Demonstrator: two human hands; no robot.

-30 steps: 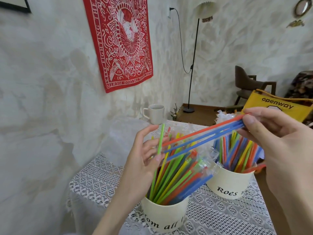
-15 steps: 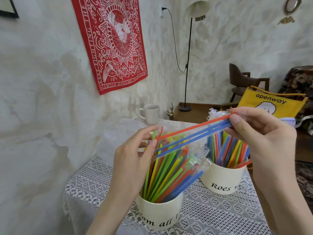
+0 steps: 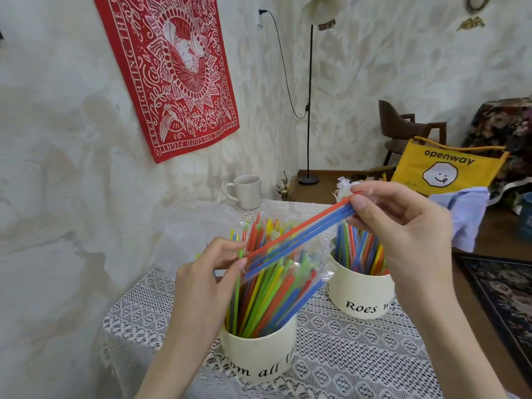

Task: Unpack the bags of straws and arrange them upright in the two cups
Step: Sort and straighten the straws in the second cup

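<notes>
A person's left hand [image 3: 201, 286] pinches the lower end of a small bundle of straws [image 3: 299, 231], one orange and several blue, thumb and fingertips closed on it above a cream cup [image 3: 259, 355] lettered in black. That near cup, just below and right of the left hand, is packed with green, yellow, orange and blue straws leaning to the right, some in clear plastic wrap [image 3: 313, 272]. The bundle slants upward to the right hand [image 3: 403, 228], whose thumb and curled fingers grip its upper end together with crinkled plastic. Below the right hand stands a second cream cup [image 3: 359, 298], also filled with coloured straws. Both cups sit on a white lace tablecloth [image 3: 359, 355]. Beyond the left hand, a white mug [image 3: 246, 191] rests at the table's far edge; behind the right hand hangs a yellow bag [image 3: 443, 171].
</notes>
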